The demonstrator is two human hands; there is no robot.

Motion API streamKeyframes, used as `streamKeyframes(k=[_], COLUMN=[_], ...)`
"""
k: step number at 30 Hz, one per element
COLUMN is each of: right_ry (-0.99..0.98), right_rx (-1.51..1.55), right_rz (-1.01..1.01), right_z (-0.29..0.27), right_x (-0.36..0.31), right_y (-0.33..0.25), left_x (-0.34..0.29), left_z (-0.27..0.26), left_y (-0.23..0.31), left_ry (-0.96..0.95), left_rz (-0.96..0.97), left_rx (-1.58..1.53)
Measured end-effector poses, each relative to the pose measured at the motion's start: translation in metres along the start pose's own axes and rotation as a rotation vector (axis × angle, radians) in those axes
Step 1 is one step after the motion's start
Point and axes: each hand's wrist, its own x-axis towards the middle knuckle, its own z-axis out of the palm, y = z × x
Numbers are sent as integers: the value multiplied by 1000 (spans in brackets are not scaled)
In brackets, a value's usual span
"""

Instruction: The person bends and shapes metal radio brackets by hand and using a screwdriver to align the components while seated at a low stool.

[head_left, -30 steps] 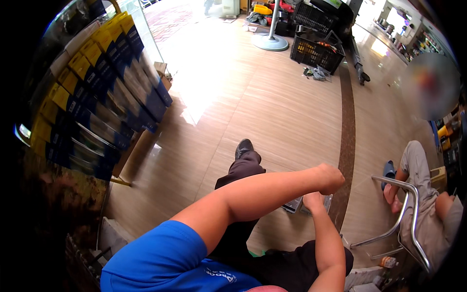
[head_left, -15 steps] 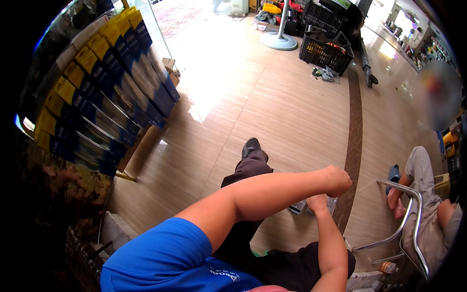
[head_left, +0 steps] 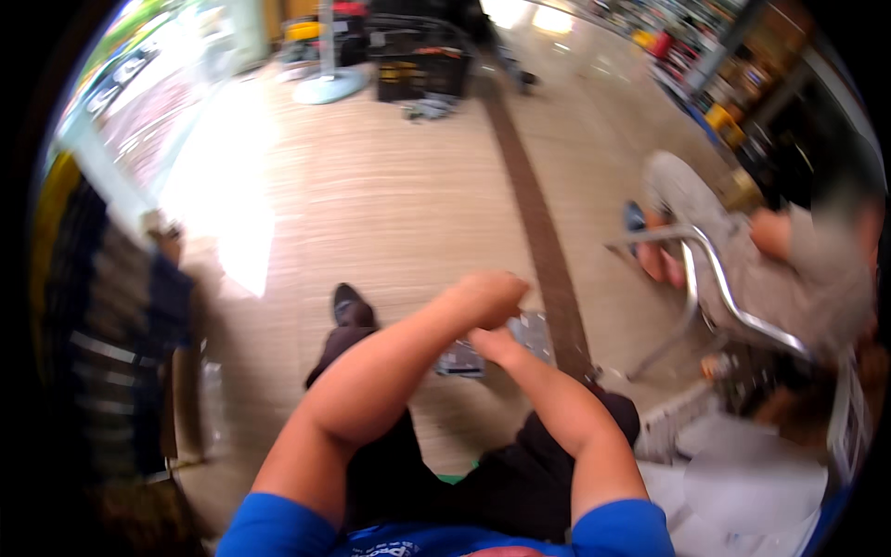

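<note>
Left hand [head_left: 497,293] near right hand [head_left: 491,343], tan floor [head_left: 390,195]

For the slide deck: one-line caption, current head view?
Left hand and right hand close together near grey items, above a pale floor.

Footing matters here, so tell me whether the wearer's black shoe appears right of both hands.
No, the black shoe shows to the left of both the left hand and right hand.
</note>
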Motion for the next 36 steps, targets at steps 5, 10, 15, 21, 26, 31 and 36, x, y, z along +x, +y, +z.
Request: streamKeyframes(k=[5, 10, 15, 21, 26, 31, 36], right_ry=[97, 147, 111, 98, 113, -109, -39], right_rx=[-500, -488, -543, -412, -354, -532, -551], right_rz=[-134, -202, -202, -146, -165, -102, -143], right_z=[-22, -19, -22, -23, -20, -24, -8], right_x=[-12, -16, -22, -17, -13, -16, -14], right_y=[-42, -33, -32, -59, -29, -54, -40], left_x=[-6, -7, -2, -4, -2, -13, -41], left_z=[-21, -30, -26, -14, -26, -25, -99], left_y=[12, 26, 28, 0, 20, 11, -38], left_ry=[-64, -170, -165, -126, -99, -59, 344], left_rz=[-19, -79, -39, -59, -45, -87, -61], left_rx=[15, 49, 73, 60, 24, -65, -438])
